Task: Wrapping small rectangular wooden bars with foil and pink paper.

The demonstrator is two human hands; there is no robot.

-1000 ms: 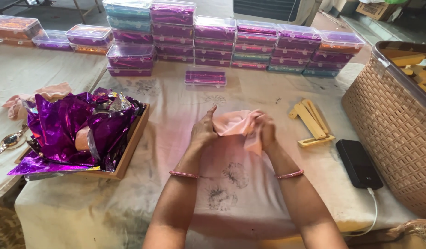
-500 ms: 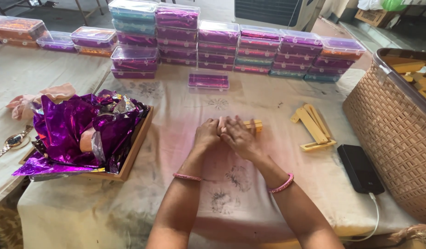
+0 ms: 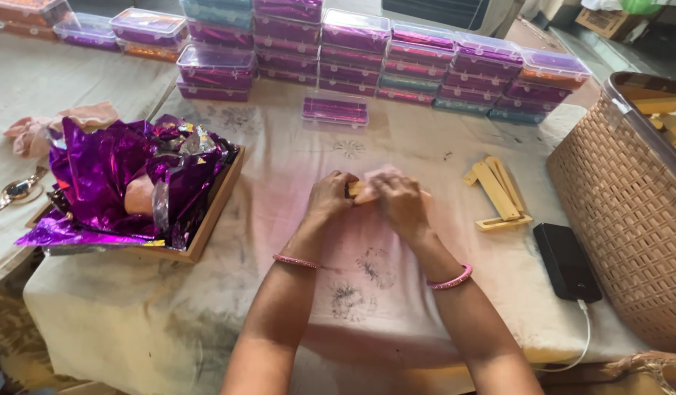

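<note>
Both hands meet at the middle of the cloth-covered table (image 3: 367, 322). My left hand (image 3: 329, 199) and my right hand (image 3: 399, 202) are closed together around a yellow stick (image 3: 355, 190) half covered by a pale pink wrapper (image 3: 380, 174). Only the stick's end and a bit of pink paper show between the fingers. A pink bangle sits on each wrist. Loose yellow sticks (image 3: 497, 192) lie to the right of my hands. A wooden tray (image 3: 215, 212) heaped with purple foil sheets (image 3: 111, 183) stands to the left.
Stacks of clear plastic boxes (image 3: 396, 58) with purple and orange contents line the far edge, and one box (image 3: 335, 110) lies alone in front. A woven basket (image 3: 630, 212) stands at the right. A black phone (image 3: 566, 260) on a white cable lies beside it.
The pink wrapper, held up loosely a second ago, is now folded down over the yellow stick, and both hands have closed in on it on the table.
</note>
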